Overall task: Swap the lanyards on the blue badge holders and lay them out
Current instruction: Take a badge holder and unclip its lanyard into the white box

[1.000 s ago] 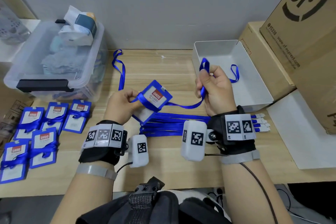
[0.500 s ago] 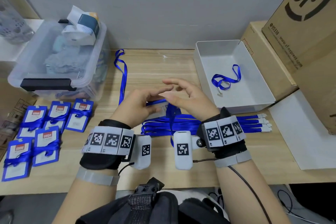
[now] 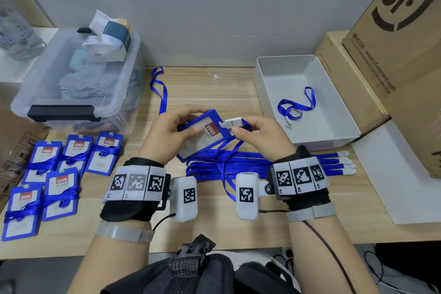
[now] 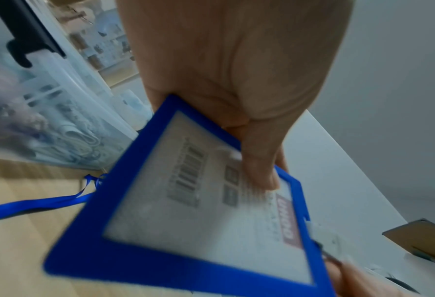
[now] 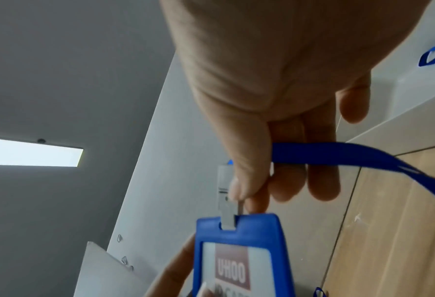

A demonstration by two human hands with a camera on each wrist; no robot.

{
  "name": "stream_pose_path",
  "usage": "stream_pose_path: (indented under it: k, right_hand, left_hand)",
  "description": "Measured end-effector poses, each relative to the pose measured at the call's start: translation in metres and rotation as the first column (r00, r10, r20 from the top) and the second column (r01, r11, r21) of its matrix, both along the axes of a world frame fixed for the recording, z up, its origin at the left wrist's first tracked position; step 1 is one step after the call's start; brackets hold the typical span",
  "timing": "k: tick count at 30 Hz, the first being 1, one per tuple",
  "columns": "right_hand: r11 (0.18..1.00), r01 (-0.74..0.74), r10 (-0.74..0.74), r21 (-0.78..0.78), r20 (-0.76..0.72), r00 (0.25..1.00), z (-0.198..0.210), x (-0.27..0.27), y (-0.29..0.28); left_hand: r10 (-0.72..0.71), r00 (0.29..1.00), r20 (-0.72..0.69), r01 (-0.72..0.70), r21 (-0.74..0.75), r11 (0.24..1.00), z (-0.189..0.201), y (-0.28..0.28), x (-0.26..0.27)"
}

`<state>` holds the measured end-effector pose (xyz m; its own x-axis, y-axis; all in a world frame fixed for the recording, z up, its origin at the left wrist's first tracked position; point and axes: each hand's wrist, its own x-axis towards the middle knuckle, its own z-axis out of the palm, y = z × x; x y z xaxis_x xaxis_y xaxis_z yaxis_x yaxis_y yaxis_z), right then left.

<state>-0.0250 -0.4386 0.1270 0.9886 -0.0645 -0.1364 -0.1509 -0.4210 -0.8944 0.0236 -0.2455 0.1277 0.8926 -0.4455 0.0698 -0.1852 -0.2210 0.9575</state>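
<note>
My left hand (image 3: 181, 126) grips a blue badge holder (image 3: 202, 137) above the table, thumb on its clear face (image 4: 259, 160). My right hand (image 3: 241, 127) pinches the white clip (image 3: 231, 123) of a blue lanyard (image 3: 226, 174) at the holder's top edge. In the right wrist view the clip (image 5: 225, 201) has its tab in the slot of the holder (image 5: 239, 251), and the strap (image 5: 351, 154) trails off to the right. A bundle of lanyards (image 3: 274, 162) lies on the table under my hands. One loose lanyard (image 3: 298, 107) lies in the white tray (image 3: 267, 93).
Several badge holders wrapped in their lanyards (image 3: 59, 174) lie in rows at the left. A clear storage bin (image 3: 71, 93) stands behind them. Another lanyard (image 3: 160, 88) lies beside the bin. Cardboard boxes (image 3: 393, 55) stand at the right.
The right hand dropped the old lanyard into the tray and took the clip of another. The left hand lifted the holder again after both hands went down to the table.
</note>
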Motion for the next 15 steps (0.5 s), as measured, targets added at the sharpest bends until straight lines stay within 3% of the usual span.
stream_pose_path:
  k: [3,6,15]
  right_hand:
    - [0.989,0.008,-0.013,0.149,0.034,0.999,0.006,-0.002,-0.001]
    - [0.978,0.036,-0.049,0.203,0.057,0.997,0.006,0.0,-0.001]
    - [0.983,0.052,-0.073,0.176,0.114,0.991,0.005,0.004,0.011]
  left_hand:
    - [-0.018,0.999,-0.027,0.017,-0.038,0.999,-0.001,0.001,0.001]
    - [-0.032,0.998,-0.058,0.03,-0.027,0.999,-0.005,0.002,0.002]
    - [-0.078,0.983,-0.167,0.07,-0.056,0.996,-0.008,-0.012,-0.004]
